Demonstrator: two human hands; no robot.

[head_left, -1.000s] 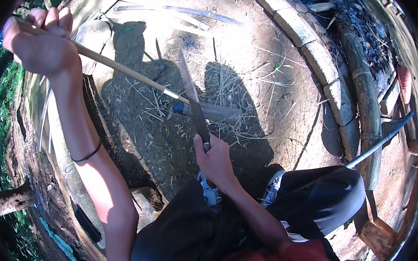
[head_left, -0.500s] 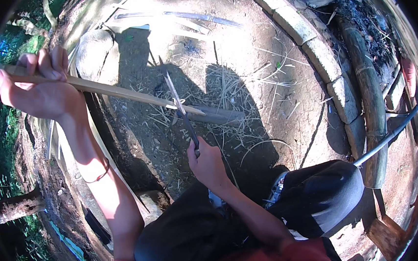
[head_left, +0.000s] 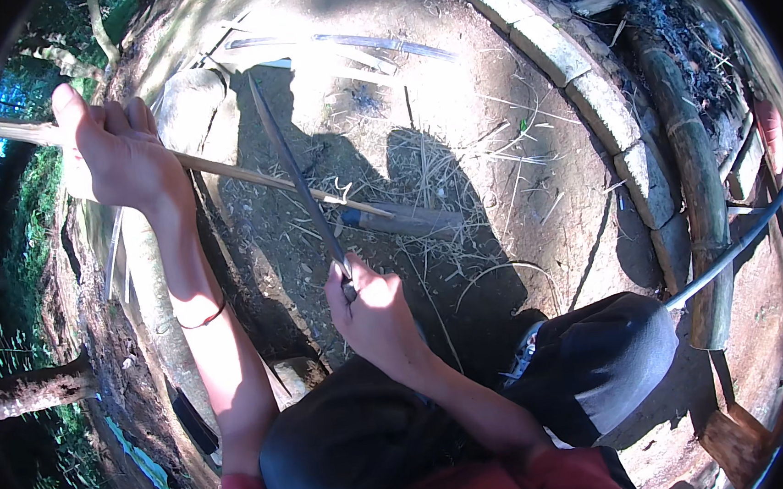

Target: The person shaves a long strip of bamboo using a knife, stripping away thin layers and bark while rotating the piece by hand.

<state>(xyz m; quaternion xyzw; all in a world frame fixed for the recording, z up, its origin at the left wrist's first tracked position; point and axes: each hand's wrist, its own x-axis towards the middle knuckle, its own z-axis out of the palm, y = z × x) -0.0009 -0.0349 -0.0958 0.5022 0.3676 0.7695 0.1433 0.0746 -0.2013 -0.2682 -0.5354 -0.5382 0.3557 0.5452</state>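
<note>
Gripping dark metal knife [head_left: 288,156] in right hand [head_left: 374,317], slender tan wooden strip [head_left: 243,174] in left hand [head_left: 130,162]. Noting grey-brown cylindrical log [head_left: 422,223], pale thin shavings [head_left: 428,170] inside ground's [head_left: 561,240] curved stone edge [head_left: 618,124]. Holding strip slanted rightward from left hand, crossed by knife.

Dull metal blade [head_left: 294,168], bare wooden strip [head_left: 239,172], matt cloth trousers [head_left: 603,361]
</note>
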